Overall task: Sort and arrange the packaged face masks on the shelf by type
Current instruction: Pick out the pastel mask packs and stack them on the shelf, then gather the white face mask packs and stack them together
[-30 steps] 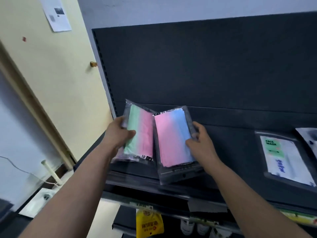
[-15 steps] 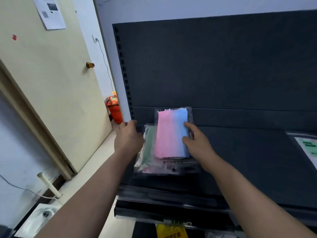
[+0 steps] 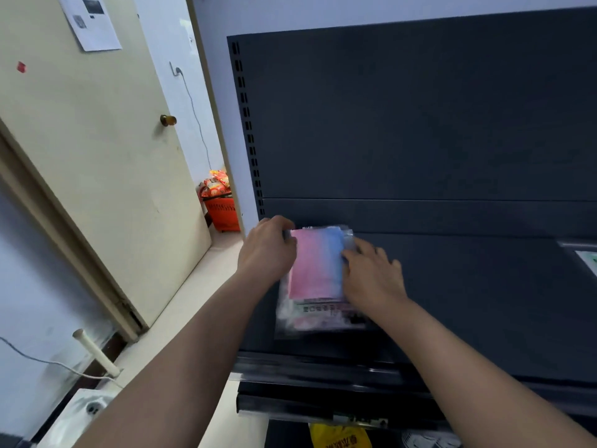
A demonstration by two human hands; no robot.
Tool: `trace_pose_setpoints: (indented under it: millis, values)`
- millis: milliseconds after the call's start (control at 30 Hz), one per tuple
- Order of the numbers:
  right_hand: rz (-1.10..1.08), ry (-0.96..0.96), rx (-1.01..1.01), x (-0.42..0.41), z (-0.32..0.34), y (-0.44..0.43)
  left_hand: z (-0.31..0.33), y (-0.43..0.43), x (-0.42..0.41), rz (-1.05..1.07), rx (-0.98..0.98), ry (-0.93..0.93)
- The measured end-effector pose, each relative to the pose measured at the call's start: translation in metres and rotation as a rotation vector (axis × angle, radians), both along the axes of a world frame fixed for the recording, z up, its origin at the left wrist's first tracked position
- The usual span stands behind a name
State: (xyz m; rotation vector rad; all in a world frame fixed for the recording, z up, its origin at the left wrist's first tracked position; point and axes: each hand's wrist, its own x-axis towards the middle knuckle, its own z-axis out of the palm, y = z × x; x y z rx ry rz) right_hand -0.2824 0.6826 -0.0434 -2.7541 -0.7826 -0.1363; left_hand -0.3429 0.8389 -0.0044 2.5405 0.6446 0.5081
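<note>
My left hand (image 3: 268,250) is curled over the upper left corner of the pink-and-blue mask pack (image 3: 318,263), its fingers bent round the clear plastic edge and gripping it. My right hand (image 3: 371,276) lies flatter on the pack's right side. Its fingers are fairly straight and slightly spread, and the tips press on the blue strip and the wrapper edge rather than closing round anything. Between my two hands the pack lies flat, its long side running away from me.

That pack sits on top of a second pack (image 3: 298,321). Only the near end and left margin of the lower one show, as a crinkled clear wrapper with some print and a little pink. The motion blur is too strong for me to tell its colours for certain. Both packs rest on the dark shelf (image 3: 468,302), close to its left end and just short of the back panel (image 3: 420,118).

At the far right, well apart from my hands, another pack with a green label (image 3: 586,258) lies on the same shelf, cut off by the picture's edge. To the left of the shelving stands a cream door (image 3: 97,156) with a brass knob (image 3: 168,119). An orange basket (image 3: 221,211) holding bright packets sits on the floor beside it.
</note>
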Motion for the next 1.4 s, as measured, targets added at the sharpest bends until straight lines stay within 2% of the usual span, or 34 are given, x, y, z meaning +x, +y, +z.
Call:
trace_pose_setpoints:
  millis: [100,400,800,1067,1200,1400]
  values:
    - [0.01,-0.127,-0.059,0.011,0.003,-0.022,0.003,-0.019,0.016,-0.09,0.022,-0.003]
    - [-0.21,-0.069,-0.23,0.037,-0.002,-0.162,-0.004,-0.143,0.088,-0.394,0.002,0.01]
    - [-0.439,-0.045,-0.178,0.074,-0.009,-0.388,-0.029,-0.354,0.151,-0.626,0.004,0.177]
    - [-0.393,-0.042,-0.126,0.099,-0.018,-0.482,-0.047,-0.464,0.195,-0.688,0.188,0.248]
    - [-0.303,-0.007,-0.081,0.109,-0.017,-0.494,-0.06,-0.477,0.209,-0.769,0.328,0.395]
    - [-0.152,0.005,-0.028,0.123,-0.023,-0.468,-0.067,-0.449,0.192,-0.587,0.315,0.413]
